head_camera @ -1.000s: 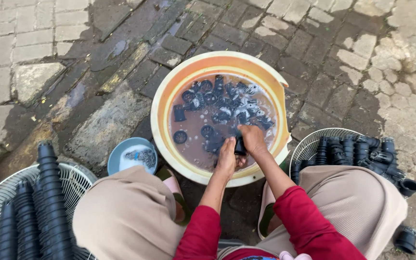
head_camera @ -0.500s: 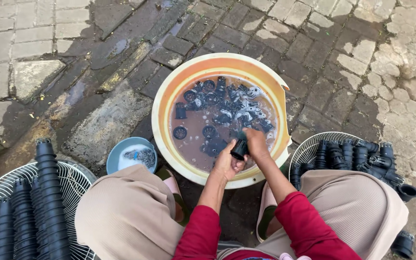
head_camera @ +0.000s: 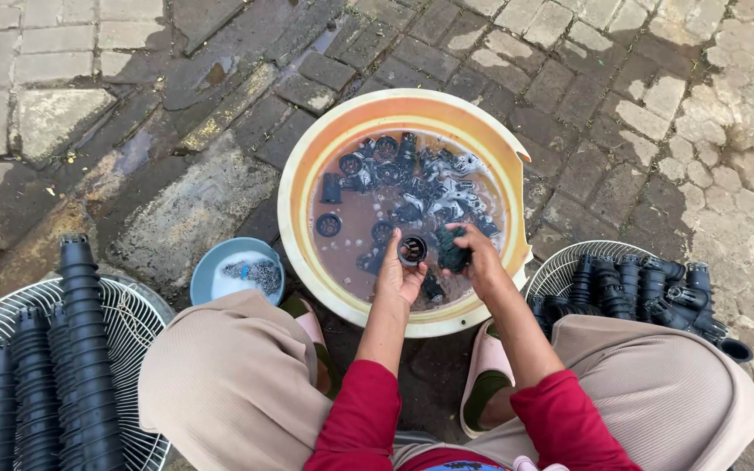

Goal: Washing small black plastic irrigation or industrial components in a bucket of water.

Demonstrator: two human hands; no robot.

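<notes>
At the far left, tall stacks of small black plastic nursery pots [head_camera: 63, 366] lie nested on a white wire fan guard [head_camera: 137, 310] set on the wet brick paving [head_camera: 176, 105]. Beside it sits a small pale-blue plastic bowl [head_camera: 237, 272] with a dark scrubber in it. In the middle stands a big round orange-and-cream plastic basin [head_camera: 307, 174] of muddy brown water, with loose black pots floating in it.

Compared with a moment ago, both hands have come up out of the water and drawn apart a little. The left hand [head_camera: 399, 277] now has its fingers curled around one small black pot [head_camera: 412, 250], mouth turned up toward the camera, just above the water at the near rim. The right hand [head_camera: 480, 257] has its fingers closed on a dark green scrubbing pad [head_camera: 452, 253], just beside the pot. By the look of it, this pot is being scrubbed.

To the right, a second white wire guard [head_camera: 560, 270] holds more black pots in rows.
</notes>
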